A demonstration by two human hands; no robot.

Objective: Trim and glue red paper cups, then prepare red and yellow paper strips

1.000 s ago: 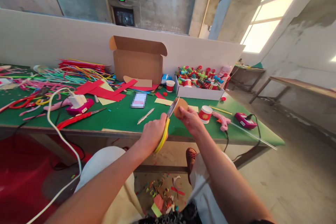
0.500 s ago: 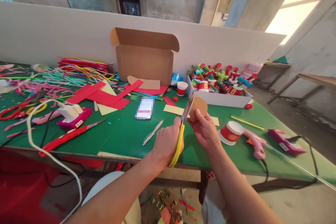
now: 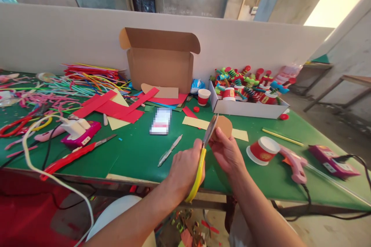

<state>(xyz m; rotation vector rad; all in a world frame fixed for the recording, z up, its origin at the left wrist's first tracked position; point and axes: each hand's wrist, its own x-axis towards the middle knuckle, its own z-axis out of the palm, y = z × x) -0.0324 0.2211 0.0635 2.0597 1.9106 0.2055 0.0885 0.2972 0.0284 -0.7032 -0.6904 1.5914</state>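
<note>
Across the middle of the frame runs a green table [image 3: 136, 154], with craft stuff spread over its left half and toward its far right. At its back, just left of the frame's centre, stands a brown carton [image 3: 160, 65]; to the right of centre, a white box [image 3: 249, 109] is heaped with toys [image 3: 230, 93] that look, as a judgement, complete. Red paper [image 3: 120, 112] lies cut into strips at centre left. At lower centre, the left hand [image 3: 185, 166] is closed round the yellow handles of the scissors [image 3: 201, 162], whose blades slant up beside the right hand [image 3: 227, 150]; that one pinches the cardboard disc between thumb and fingers. At lower right lies a pink glue gun [image 3: 295, 164], with a cup [image 3: 263, 150] right by it. The disc [image 3: 223, 124] is held just right of the frame's centre, its left edge at the blades. Its top and right side look smoothly rounded, so the shaping seems mostly done; fingers and blades hide the rest, so how much trimming is left cannot be told. Disc and cup are apart, not joined. Smaller yet are a pen [image 3: 170, 150] near centre and a red cap [image 3: 196, 109] above it.
</note>
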